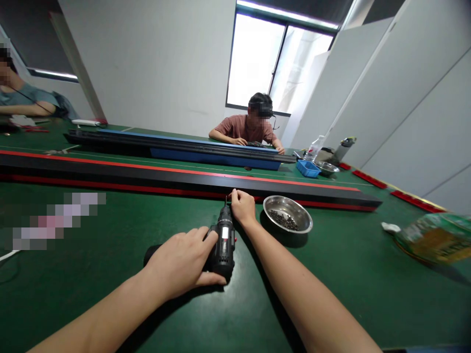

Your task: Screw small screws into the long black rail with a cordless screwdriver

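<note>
My left hand [184,257] is wrapped round a black cordless drill [225,247], which lies on its side low over the green table with its bit pointing at a long bar. My right hand [243,206] is closed in a pinch beside the tip of the bit, against the near side of the bar. Whatever its fingertips hold is too small to make out. The long black bar [184,177] with red edges runs across the table. Just right of my right hand stands a steel bowl [306,223] with many small dark screws [283,219] in it.
Beyond the bar lie dark strips [176,145] on a blue piece [217,159], with a co-worker [245,127] seated behind. A blue basket [308,169] and another steel bowl [327,168] stand back right. A plastic bag [437,238] lies at the right. Another person [25,98] sits far left.
</note>
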The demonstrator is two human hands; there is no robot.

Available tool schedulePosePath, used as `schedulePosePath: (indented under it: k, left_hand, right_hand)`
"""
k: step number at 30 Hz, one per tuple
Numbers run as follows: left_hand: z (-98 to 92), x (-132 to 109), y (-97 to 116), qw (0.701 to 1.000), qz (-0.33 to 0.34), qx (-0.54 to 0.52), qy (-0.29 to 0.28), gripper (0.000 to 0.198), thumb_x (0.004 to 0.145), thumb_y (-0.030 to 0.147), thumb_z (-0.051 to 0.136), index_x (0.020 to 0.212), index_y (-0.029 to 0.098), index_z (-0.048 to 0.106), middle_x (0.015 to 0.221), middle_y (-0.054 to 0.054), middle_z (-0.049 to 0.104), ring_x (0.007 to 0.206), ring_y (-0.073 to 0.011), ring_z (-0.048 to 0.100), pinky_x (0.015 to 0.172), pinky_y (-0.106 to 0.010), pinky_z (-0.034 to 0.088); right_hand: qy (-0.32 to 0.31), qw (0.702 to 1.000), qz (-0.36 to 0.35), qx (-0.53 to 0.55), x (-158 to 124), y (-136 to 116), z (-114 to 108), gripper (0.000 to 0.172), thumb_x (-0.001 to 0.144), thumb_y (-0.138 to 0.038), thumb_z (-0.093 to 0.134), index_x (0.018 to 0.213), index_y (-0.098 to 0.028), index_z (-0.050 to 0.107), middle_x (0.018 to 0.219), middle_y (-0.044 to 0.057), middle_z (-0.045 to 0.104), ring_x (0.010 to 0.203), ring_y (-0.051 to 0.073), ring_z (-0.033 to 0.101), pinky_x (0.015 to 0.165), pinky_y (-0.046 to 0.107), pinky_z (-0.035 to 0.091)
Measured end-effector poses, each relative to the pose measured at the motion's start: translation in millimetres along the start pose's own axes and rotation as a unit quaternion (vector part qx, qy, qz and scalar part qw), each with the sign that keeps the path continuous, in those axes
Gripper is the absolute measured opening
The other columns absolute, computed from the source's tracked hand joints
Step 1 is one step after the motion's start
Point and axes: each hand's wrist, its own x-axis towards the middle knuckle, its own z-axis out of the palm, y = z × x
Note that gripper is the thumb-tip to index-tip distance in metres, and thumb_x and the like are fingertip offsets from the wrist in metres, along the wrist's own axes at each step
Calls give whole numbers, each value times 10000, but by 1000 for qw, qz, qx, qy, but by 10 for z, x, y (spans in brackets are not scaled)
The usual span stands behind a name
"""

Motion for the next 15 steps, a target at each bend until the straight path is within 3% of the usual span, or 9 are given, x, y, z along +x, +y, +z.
schedulePosePath:
  k: [6, 11, 15]
  left_hand:
    - [7, -7, 28, 999, 0, 27, 22, 655, 853, 742, 611, 1218, 200, 582, 1162, -136, 681, 1026, -321, 688, 862, -428, 569]
    - [19, -15, 106, 998, -14, 45, 30, 604, 891, 720, 547, 1174, 188, 588, 1095, -138, 664, 965, -332, 671, 797, -442, 554]
    - [17, -16, 134, 998, -21, 52, 37, 621, 882, 744, 534, 1158, 192, 596, 1074, -133, 669, 957, -326, 666, 790, -430, 545]
  right_hand:
    - [-33, 994, -100, -30, -146, -107, -175, 341, 1035, -320, 483, 899, -196, 770, 933, 74, 756, 855, 190, 678, 801, 272, 452]
    - [-78, 976, -175, -103, -428, -248, -673, 273, 1019, -339, 526, 1077, -231, 770, 1105, 92, 753, 986, 226, 679, 866, 295, 463]
    - [-19, 976, -148, -159, -420, -183, -1118, 282, 1014, -343, 525, 1059, -217, 773, 1053, 103, 768, 987, 247, 683, 895, 314, 453]
